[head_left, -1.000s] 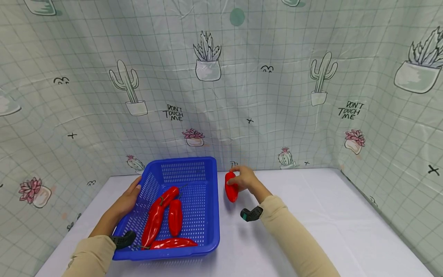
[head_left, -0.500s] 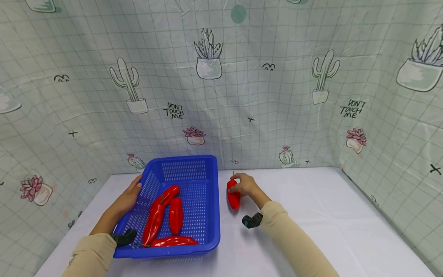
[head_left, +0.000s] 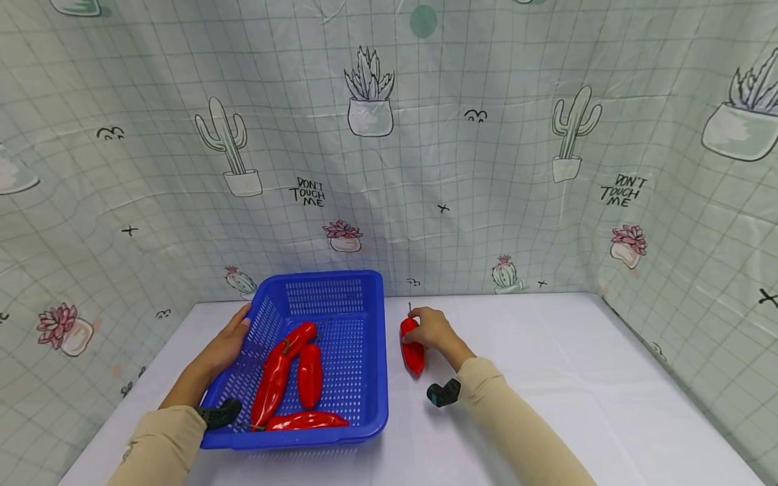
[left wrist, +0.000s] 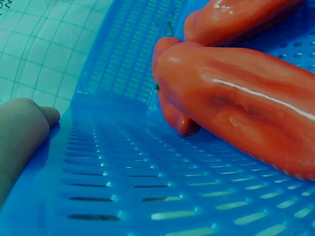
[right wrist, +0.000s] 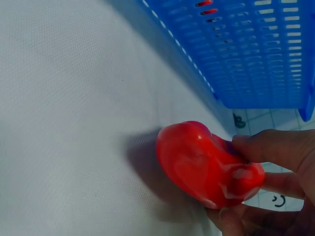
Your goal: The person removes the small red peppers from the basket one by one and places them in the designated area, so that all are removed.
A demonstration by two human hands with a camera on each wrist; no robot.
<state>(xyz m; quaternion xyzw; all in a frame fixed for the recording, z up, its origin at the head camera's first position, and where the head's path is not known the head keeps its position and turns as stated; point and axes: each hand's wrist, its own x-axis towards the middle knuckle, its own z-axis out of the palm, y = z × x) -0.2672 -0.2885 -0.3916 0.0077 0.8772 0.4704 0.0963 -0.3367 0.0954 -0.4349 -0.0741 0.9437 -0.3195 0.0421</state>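
Observation:
My right hand (head_left: 434, 329) pinches a red pepper (head_left: 414, 358) by its upper part, right of the blue basket (head_left: 375, 422). In the right wrist view the thumb and fingers (right wrist: 268, 147) lie on either side of the pepper (right wrist: 192, 162), close over the white surface. My left hand (head_left: 226, 345) rests on the basket's left rim, fingers along its outer side. Inside the basket lie several red peppers (head_left: 310, 378), which also show large in the left wrist view (left wrist: 236, 93).
A white cloth (head_left: 547, 378) covers the table. Behind it and at both sides hangs a grid-patterned curtain (head_left: 437, 169) with cactus drawings. A black wrist device (head_left: 444, 393) sits at the right sleeve, another (head_left: 221, 414) at the left.
My right hand has moved down and slightly toward me with the pepper, which now sits lower beside the basket. The left hand keeps its place on the rim.

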